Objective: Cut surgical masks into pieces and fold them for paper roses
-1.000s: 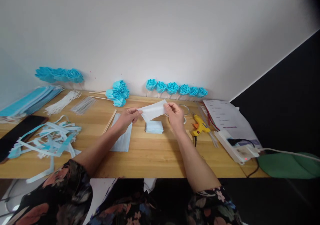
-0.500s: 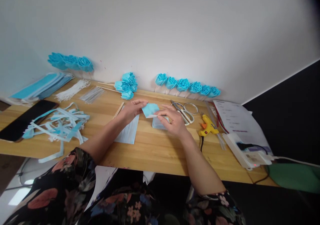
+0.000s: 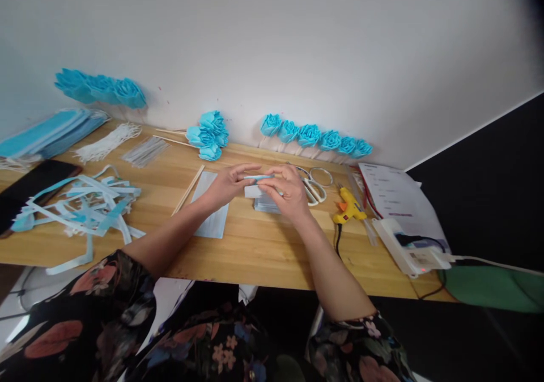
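Observation:
My left hand point(image 3: 229, 186) and my right hand point(image 3: 288, 189) face each other over the middle of the table, fingers closed on one small piece of blue mask fabric point(image 3: 257, 177). The fabric appears as a narrow blue band between the fingertips, with a paler part hanging below. Just under my right hand lies a stack of pale blue fabric pieces point(image 3: 267, 204), partly covered by that hand. A flat pale mask sheet point(image 3: 215, 223) lies beneath my left wrist, with thin wooden sticks point(image 3: 188, 190) beside it.
Blue fabric flowers point(image 3: 309, 135) lean along the wall, and more point(image 3: 209, 135) lie at centre. Scissors point(image 3: 315, 191), a yellow glue gun point(image 3: 349, 205) and a power strip point(image 3: 402, 249) are at right. Cut strips point(image 3: 91, 206), a phone point(image 3: 38, 186) and masks point(image 3: 55, 132) occupy the left.
The blue fabric piece, spread as a broad face before, now shows as a narrow band. My hands have turned and come closer together around it. The camera view has shifted slightly.

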### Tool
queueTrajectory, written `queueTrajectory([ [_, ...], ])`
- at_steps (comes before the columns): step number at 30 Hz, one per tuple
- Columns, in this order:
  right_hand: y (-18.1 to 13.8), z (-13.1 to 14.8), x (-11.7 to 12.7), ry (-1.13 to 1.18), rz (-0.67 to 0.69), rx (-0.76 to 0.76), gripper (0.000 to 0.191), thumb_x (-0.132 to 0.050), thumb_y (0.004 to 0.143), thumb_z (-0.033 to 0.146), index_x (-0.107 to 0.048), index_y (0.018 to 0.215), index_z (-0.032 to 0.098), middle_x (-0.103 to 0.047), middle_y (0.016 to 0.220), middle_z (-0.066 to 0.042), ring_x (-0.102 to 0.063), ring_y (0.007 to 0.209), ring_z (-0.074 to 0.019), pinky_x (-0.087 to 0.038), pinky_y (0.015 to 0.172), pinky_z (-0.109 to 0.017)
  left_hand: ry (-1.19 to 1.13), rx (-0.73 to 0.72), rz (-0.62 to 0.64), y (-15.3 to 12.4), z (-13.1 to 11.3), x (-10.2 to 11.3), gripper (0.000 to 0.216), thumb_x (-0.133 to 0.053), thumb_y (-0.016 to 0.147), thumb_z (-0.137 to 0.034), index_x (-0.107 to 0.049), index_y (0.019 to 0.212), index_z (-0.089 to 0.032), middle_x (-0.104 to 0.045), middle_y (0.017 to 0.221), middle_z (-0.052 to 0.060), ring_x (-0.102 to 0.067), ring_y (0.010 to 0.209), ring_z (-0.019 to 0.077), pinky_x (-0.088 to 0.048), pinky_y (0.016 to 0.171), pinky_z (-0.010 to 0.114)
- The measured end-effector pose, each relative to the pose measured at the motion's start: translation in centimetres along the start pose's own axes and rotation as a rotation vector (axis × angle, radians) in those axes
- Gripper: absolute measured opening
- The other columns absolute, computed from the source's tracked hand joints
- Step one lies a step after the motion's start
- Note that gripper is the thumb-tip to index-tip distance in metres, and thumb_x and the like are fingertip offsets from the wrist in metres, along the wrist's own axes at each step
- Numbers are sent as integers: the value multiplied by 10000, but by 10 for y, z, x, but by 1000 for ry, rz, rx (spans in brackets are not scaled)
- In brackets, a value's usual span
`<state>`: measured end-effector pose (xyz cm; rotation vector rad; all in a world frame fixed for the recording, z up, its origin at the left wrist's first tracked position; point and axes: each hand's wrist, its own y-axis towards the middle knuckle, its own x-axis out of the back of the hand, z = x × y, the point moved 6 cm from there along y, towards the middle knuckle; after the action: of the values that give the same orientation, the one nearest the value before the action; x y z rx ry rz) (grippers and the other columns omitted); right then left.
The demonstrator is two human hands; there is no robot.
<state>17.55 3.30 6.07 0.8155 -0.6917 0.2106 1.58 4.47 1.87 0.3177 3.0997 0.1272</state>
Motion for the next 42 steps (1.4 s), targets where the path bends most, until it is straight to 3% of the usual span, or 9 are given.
queueTrajectory([
  [4, 0, -4, 4, 47, -43, -76, 106, -675, 903, 316, -771, 879, 278, -705, 1255, -59, -622, 1204, -261, -445, 1050, -475, -48, -3, 44, 0, 2, -6, 536, -772, 731, -357, -701, 1216, -141, -788, 949, 95, -714, 820, 209, -503, 704, 279],
  [12, -2, -16, -2, 130, -46, -234, 82, -679, 866, 316, -702, 889, 241, -754, 938, -35, -688, 923, -221, -519, 894, -373, 8, 4, 43, -2, -2, -7, 546, -741, 756, -326, -684, 1262, -126, -790, 928, 91, -657, 716, 159, -448, 638, 246],
  [16, -3, -19, -1, 162, -70, -286, 215, -684, 848, 327, -697, 1040, 231, -737, 909, -23, -674, 875, -210, -522, 861, -354, 30, -30, 7, -4, -9, -4, 539, -693, 827, -448, -691, 1263, -132, -768, 1064, 113, -669, 848, 188, -483, 737, 277],
  [20, -3, -19, 0, 159, -88, -288, 225, -679, 850, 334, -698, 1050, 233, -730, 899, -24, -668, 862, -208, -522, 848, -353, 43, -14, -22, -4, -8, -3, 575, -642, 843, -615, -731, 1155, -140, -747, 1037, 104, -647, 867, 200, -491, 780, 310],
  [25, -3, -19, -2, 211, -89, -304, 247, -697, 837, 328, -705, 1060, 222, -714, 862, -17, -663, 854, -200, -525, 859, -350, 31, 28, -60, -4, -1, -3, 412, -793, 700, -518, -719, 828, -134, -681, 744, 33, -566, 683, 135, -438, 652, 262],
  [30, -7, -35, -12, 426, -45, -422, 517, -735, 804, 407, -647, 1280, 225, -731, 1020, -46, -673, 913, -202, -534, 859, -348, -19, 36, -102, -4, -3, -3, 374, -774, 695, -499, -707, 765, -137, -667, 705, 21, -549, 648, 119, -427, 628, 252],
  [32, -10, -44, -15, 480, -43, -490, 537, -727, 807, 456, -654, 1292, 234, -731, 1052, -57, -671, 914, -204, -534, 835, -341, -55, 38, -114, -2, -2, -2, 389, -789, 652, -512, -689, 727, -143, -659, 680, 15, -545, 634, 119, -422, 613, 251],
  [38, -13, -52, -18, 537, -58, -526, 339, -705, 825, 502, -751, 1003, 218, -689, 825, -4, -596, 731, -155, -463, 687, -278, -87, 49, -160, 1, 2, 2, 398, -810, 599, -514, -662, 677, -153, -643, 636, 8, -525, 603, 114, -399, 583, 243],
  [42, -13, -48, -14, 466, -88, -533, 326, -691, 827, 493, -657, 690, 200, -525, 621, 35, -450, 597, -116, -343, 568, -255, -66, 42, -142, 0, 0, 1, 364, -785, 637, -490, -654, 664, -151, -635, 635, 10, -529, 607, 113, -409, 588, 245],
])
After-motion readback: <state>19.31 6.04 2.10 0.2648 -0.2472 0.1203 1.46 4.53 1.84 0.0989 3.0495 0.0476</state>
